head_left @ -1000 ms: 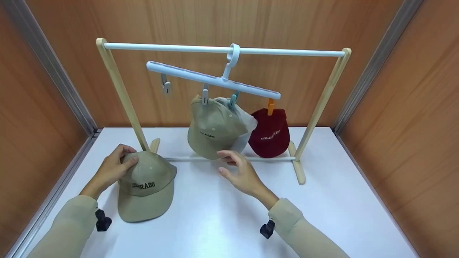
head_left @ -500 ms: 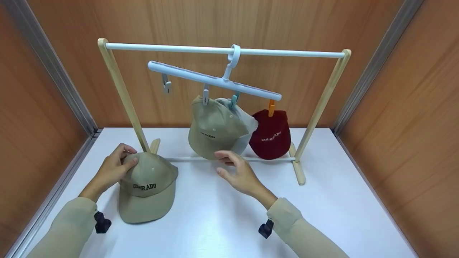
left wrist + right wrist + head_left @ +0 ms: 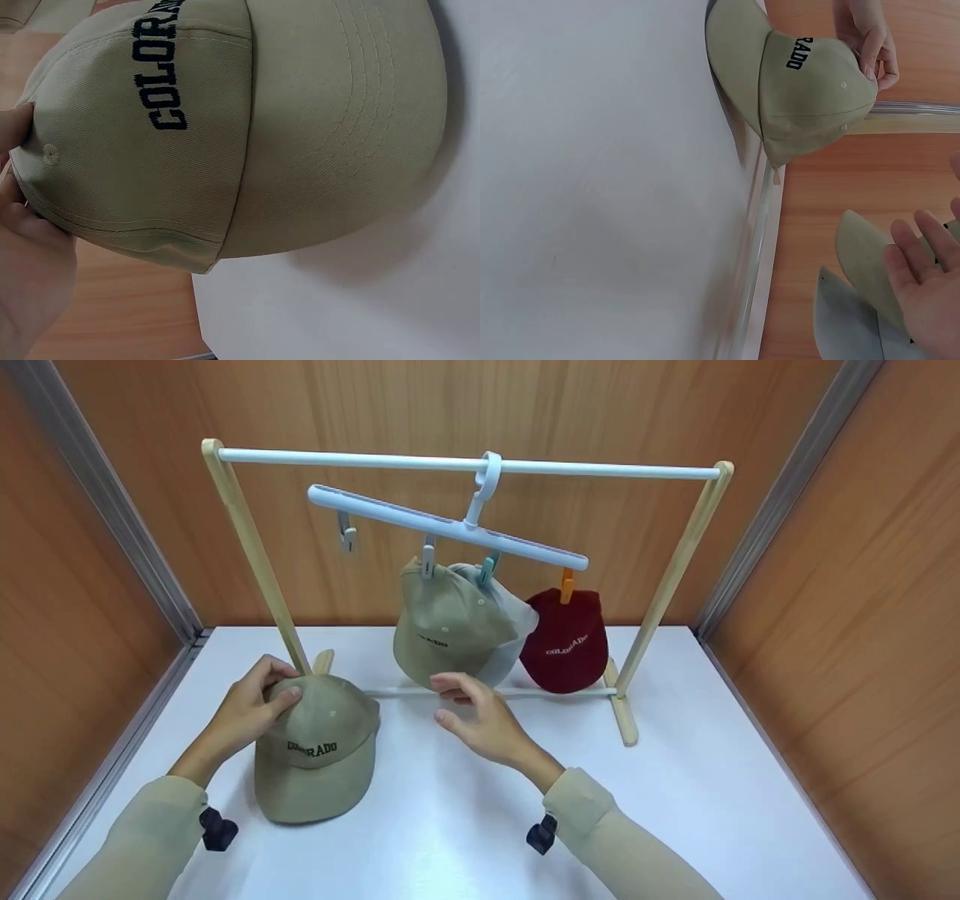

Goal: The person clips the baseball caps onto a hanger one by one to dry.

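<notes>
My left hand [image 3: 241, 714] pinches the crown of an olive-khaki baseball cap [image 3: 315, 780] lettered COLORADO, brim toward me. Thumb and fingers grip its top edge in the left wrist view, where the cap [image 3: 180, 165] fills most of the picture. My right hand [image 3: 486, 726] hovers with relaxed, slightly bent fingers and holds nothing. Just beyond it hangs another khaki cap [image 3: 446, 622], held by a grey clip [image 3: 427, 561]. A pale grey cap [image 3: 517, 619] hangs partly behind that one from a teal clip [image 3: 487, 568]. An orange clip [image 3: 567, 586] holds a maroon cap [image 3: 562, 649].
A light-blue clip hanger [image 3: 405, 517] hangs by its hook from the rack's white rail [image 3: 600, 469], tilted down to the right. Near its left end a grey clip [image 3: 347, 536] hangs without a cap. Wooden rack legs [image 3: 259, 562] stand on the white table [image 3: 450, 825].
The left hand and its khaki cap have shifted slightly right. The right hand has moved a little left. The hanging caps look almost the same.
</notes>
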`<action>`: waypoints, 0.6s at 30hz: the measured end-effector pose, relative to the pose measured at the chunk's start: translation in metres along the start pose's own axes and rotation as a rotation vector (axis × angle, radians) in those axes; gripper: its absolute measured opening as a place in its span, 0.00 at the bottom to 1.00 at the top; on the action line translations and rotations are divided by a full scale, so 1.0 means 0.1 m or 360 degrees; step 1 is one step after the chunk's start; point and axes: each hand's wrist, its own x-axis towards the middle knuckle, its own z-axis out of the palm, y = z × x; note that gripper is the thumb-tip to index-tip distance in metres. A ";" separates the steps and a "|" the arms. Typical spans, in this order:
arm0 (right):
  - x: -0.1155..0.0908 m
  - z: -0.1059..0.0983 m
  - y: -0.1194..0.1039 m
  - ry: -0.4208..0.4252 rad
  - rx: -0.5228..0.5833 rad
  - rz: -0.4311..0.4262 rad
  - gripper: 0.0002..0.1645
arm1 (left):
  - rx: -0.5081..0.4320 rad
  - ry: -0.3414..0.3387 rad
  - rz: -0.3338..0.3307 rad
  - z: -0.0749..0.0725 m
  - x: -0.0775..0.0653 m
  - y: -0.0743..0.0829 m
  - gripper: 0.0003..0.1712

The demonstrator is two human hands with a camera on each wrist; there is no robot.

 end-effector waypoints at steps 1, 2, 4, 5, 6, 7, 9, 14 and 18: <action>0.02 0.02 -0.02 -0.0008 0.0008 0.0015 0.28 | -0.0016 -0.0006 0.0006 0.01 0.00 0.02 0.18; 0.03 0.04 -0.03 -0.0015 0.0014 0.0034 0.28 | -0.0018 -0.0009 0.0013 0.02 0.00 0.04 0.18; 0.08 0.09 -0.06 -0.0028 0.0027 0.0071 0.28 | -0.0024 -0.0012 0.0032 0.04 0.00 0.09 0.18; 0.10 0.11 -0.08 -0.0032 0.0032 0.0087 0.27 | -0.0027 -0.0011 0.0040 0.05 0.00 0.11 0.17; 0.12 0.14 -0.09 -0.0037 0.0038 0.0095 0.27 | -0.0030 -0.0011 0.0049 0.07 0.00 0.13 0.17; 0.15 0.17 -0.11 -0.0042 0.0041 0.0101 0.27 | -0.0032 -0.0010 0.0057 0.08 0.00 0.15 0.17; 0.21 0.22 -0.13 -0.0056 0.0034 0.0104 0.27 | -0.0041 -0.0010 0.0078 0.10 0.01 0.19 0.16; 0.34 0.33 -0.19 -0.0095 0.0015 0.0102 0.28 | -0.0038 -0.0017 0.0128 0.13 0.01 0.29 0.15; 0.44 0.38 -0.22 -0.0118 -0.0034 0.0105 0.28 | -0.0030 -0.0025 0.0171 0.15 0.01 0.37 0.14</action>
